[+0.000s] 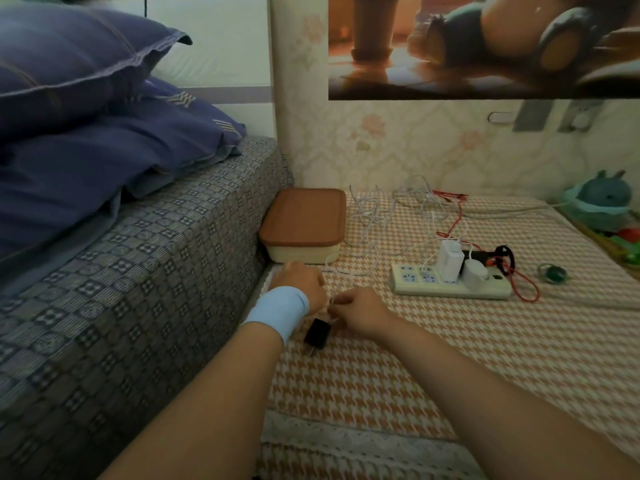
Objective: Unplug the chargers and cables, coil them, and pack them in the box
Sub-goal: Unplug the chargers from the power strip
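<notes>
The black charger (317,332) lies unplugged on the houndstooth cloth (398,375), just below and between the two hands. Its long axis is tilted, prongs toward the person and the cable end up toward the fingers. The left hand (298,285), with a pale blue wristband (278,311), is seen from the back with fingers curled, apparently round the thin white cable (331,302), though the grip itself is hidden. The right hand (356,313) pinches the same cable close beside it, so the step looks like coiling. The box (304,230) stands straight beyond the left hand, against the bed (138,271), with its brown lid on. The left hand is the nearer one, and the lid would need to come off first. To the right, well apart, the power strip (450,287) has two white chargers (450,263) plugged in, with a red cable (526,289) beside it and a loose tangle of white cables (398,209) behind.
</notes>
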The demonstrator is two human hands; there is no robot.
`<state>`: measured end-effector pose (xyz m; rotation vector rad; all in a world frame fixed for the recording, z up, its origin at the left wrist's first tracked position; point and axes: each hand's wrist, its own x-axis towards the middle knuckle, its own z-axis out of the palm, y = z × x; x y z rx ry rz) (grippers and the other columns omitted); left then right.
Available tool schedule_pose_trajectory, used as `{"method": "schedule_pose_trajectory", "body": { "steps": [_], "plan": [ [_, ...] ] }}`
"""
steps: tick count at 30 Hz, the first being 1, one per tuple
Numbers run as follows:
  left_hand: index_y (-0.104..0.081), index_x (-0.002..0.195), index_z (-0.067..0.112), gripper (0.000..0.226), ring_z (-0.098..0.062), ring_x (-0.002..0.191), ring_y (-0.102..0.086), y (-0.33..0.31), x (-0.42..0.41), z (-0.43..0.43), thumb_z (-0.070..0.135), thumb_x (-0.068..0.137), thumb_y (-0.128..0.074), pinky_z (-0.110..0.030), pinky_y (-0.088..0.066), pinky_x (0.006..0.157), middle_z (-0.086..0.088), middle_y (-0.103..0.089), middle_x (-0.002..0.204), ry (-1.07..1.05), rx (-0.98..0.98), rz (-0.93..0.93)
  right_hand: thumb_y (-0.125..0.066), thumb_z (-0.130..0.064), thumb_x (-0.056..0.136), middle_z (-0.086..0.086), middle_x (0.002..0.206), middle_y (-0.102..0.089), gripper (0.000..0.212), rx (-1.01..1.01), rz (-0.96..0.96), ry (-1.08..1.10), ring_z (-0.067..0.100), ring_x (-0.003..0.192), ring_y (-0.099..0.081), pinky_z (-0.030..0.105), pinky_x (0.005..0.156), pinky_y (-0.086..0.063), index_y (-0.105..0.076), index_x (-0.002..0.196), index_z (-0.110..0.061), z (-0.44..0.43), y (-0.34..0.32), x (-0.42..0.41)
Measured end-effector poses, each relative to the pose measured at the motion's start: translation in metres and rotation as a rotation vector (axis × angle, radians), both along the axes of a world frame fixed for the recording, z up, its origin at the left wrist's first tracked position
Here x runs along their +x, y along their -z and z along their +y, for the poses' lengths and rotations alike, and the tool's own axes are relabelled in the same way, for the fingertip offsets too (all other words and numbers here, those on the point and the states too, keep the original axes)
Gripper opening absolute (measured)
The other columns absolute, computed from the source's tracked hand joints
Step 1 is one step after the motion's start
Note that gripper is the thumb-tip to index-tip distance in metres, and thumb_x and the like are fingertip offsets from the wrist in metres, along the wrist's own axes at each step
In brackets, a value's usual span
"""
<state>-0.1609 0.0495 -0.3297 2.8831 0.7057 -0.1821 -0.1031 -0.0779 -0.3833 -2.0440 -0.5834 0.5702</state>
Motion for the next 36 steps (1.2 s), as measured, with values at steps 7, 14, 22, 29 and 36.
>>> {"method": "schedule_pose_trajectory", "body": {
  "steps": [7,14,22,29,36],
  "plan": [
    [-0.061,0.094,0.027,0.017,-0.019,0.109,-0.046,-0.009,0.038,-0.046,0.015,0.093,-0.050,-0.039,-0.046,0.093,0.005,-0.054,0.107,0.205,-0.157,-0.523,-0.053,-0.015,0.099,-0.003,0.106,-0.069,0.020,0.042,-0.485,0.297,0.013,0.086,-0.062,0.032,0.076,-0.052,-0.069,0.103,-0.026,-0.074,-0.035,0.047],
    [-0.059,0.122,0.023,0.027,-0.021,0.121,-0.048,0.003,0.103,-0.114,0.018,0.098,-0.049,-0.040,-0.044,0.101,0.001,-0.053,0.131,0.385,-0.195,-0.528,-0.060,-0.014,0.088,0.007,0.127,-0.049,0.034,-0.160,-0.713,0.670,0.027,0.110,-0.053,0.034,0.073,-0.043,-0.056,0.122,-0.018,-0.153,-0.025,0.106],
    [-0.032,0.149,0.021,0.054,-0.021,0.148,-0.014,0.033,0.161,-0.143,0.013,0.098,-0.048,-0.039,-0.027,0.118,0.001,-0.018,0.161,0.451,-0.153,-0.375,-0.048,-0.028,0.098,0.009,0.136,-0.046,0.040,-0.289,-0.534,0.339,0.028,0.116,-0.051,0.036,0.082,-0.040,-0.047,0.136,-0.013,-0.172,0.001,0.152],
    [-0.031,0.150,0.018,0.058,-0.021,0.143,-0.027,0.052,0.191,-0.146,0.025,0.097,-0.052,-0.033,-0.029,0.114,0.001,-0.021,0.159,0.410,-0.326,-0.456,-0.058,-0.034,0.093,0.004,0.129,-0.051,0.052,-0.163,-0.484,0.212,0.025,0.111,-0.055,0.041,0.087,-0.050,-0.043,0.140,-0.015,-0.185,0.014,0.161],
    [-0.046,0.142,0.007,0.047,-0.021,0.133,-0.041,0.061,0.201,-0.159,0.025,0.099,-0.053,-0.026,-0.032,0.108,-0.003,-0.035,0.152,0.328,-0.445,-0.601,-0.056,-0.049,0.095,0.010,0.111,-0.065,0.049,-0.334,-0.504,0.489,0.030,0.093,-0.065,0.035,0.063,-0.046,-0.050,0.121,-0.008,-0.161,0.019,0.162]
  ]
}}
